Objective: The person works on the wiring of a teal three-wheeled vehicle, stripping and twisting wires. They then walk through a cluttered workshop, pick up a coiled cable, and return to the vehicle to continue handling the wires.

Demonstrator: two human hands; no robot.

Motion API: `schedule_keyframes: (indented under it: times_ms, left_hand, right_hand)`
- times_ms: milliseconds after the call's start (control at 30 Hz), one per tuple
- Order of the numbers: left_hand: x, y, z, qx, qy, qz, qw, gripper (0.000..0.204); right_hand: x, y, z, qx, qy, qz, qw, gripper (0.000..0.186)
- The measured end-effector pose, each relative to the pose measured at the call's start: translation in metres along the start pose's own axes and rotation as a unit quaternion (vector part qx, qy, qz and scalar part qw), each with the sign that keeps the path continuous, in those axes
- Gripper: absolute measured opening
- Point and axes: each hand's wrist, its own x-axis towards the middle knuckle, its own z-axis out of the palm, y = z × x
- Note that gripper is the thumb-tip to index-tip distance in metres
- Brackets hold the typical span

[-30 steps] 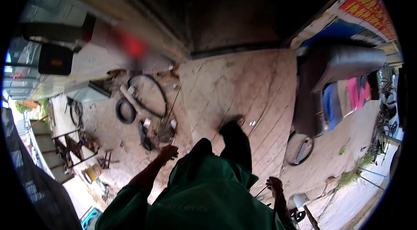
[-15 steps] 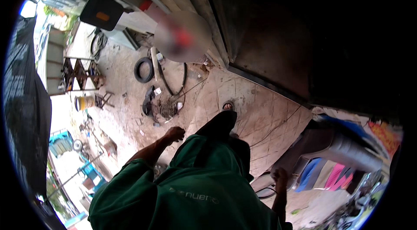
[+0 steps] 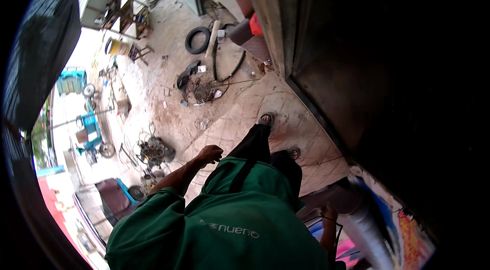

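My left hand (image 3: 210, 154) hangs in front of the green top, its fingers loosely curled, and nothing shows in it. To the lower right, my right hand (image 3: 329, 214) is low beside my body, overlapping the edge of a brown padded piece (image 3: 332, 199) like a seat. Its fingers are dark and unclear, and I cannot tell whether they touch that piece. A thin dark curved bar (image 3: 339, 234) passes close by this hand. My sandalled feet (image 3: 266, 118) stand on the scored concrete floor (image 3: 286, 97).
Ahead lie a black tyre (image 3: 197, 40), a bent hose (image 3: 233, 72) and a tangle of wire (image 3: 204, 90). An engine-like machine (image 3: 154, 151) sits to the left, with blue three-wheelers (image 3: 92, 129) beyond. A dark doorway's sill (image 3: 319, 117) runs along the right. A yellow bucket (image 3: 116, 47) stands far left.
My view has turned to the right and forward; the floor items sit higher in the picture. The machine at left has come into view. My left hand stays by my front, my right overlaps the brown piece.
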Motion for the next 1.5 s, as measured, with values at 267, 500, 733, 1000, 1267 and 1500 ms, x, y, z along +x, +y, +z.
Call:
schedule_keyframes:
  times_ms: [267, 500, 733, 1000, 1267, 1500]
  left_hand:
    - [-0.052, -0.093, 0.024, -0.124, 0.06, -0.034, 0.99, 0.036]
    - [-0.04, -0.162, -0.008, -0.18, 0.082, -0.044, 0.979, 0.036]
    - [0.005, -0.239, -0.096, -0.247, 0.094, -0.078, 0.961, 0.035]
    - [0.065, -0.335, -0.242, -0.45, 0.162, -0.055, 0.876, 0.033]
    - [0.062, -0.377, -0.33, -0.48, 0.206, -0.104, 0.846, 0.034]
    - [0.114, -0.338, -0.35, -0.542, 0.199, -0.102, 0.81, 0.036]
  right_hand:
    - [0.046, -0.134, -0.009, -0.101, -0.038, -0.062, 0.992, 0.019]
    - [0.053, -0.137, 0.125, -0.245, -0.159, -0.214, 0.932, 0.023]
    - [0.031, -0.086, 0.291, -0.307, -0.114, -0.136, 0.935, 0.015]
    - [-0.042, -0.012, 0.514, -0.496, -0.136, -0.079, 0.854, 0.022]
    - [-0.086, -0.008, 0.745, -0.54, -0.296, -0.148, 0.774, 0.026]
    - [-0.076, -0.024, 0.875, -0.593, -0.3, -0.148, 0.732, 0.026]
